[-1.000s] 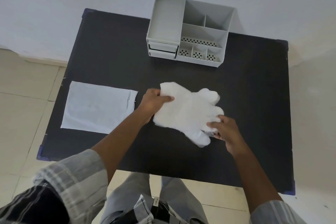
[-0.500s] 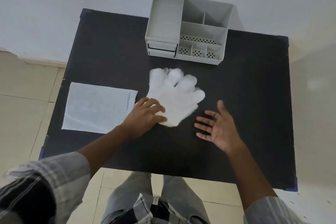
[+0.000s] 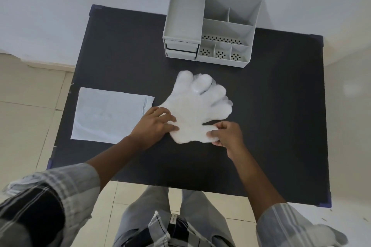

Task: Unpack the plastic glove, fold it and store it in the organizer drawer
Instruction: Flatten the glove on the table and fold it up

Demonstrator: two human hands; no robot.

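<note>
A translucent white plastic glove (image 3: pixel 197 106) lies flat on the black table (image 3: pixel 271 126), its fingers pointing away toward the organizer. My left hand (image 3: pixel 155 124) presses its fingertips on the glove's left cuff edge. My right hand (image 3: pixel 226 134) pinches the thumb part at the glove's near right edge. The grey organizer (image 3: pixel 210 26) stands at the table's far side, with two closed drawers (image 3: pixel 181 49) at its lower left.
The empty white glove wrapper (image 3: pixel 109 115) lies flat on the table's left side. Open compartments fill the organizer's right half. A white wall runs behind the table; tiled floor shows on the left and below the near edge.
The glove was turned and laid flat with its fingers toward the organizer. My right hand, open and off the glove half a second ago, now pinches its near right edge.
</note>
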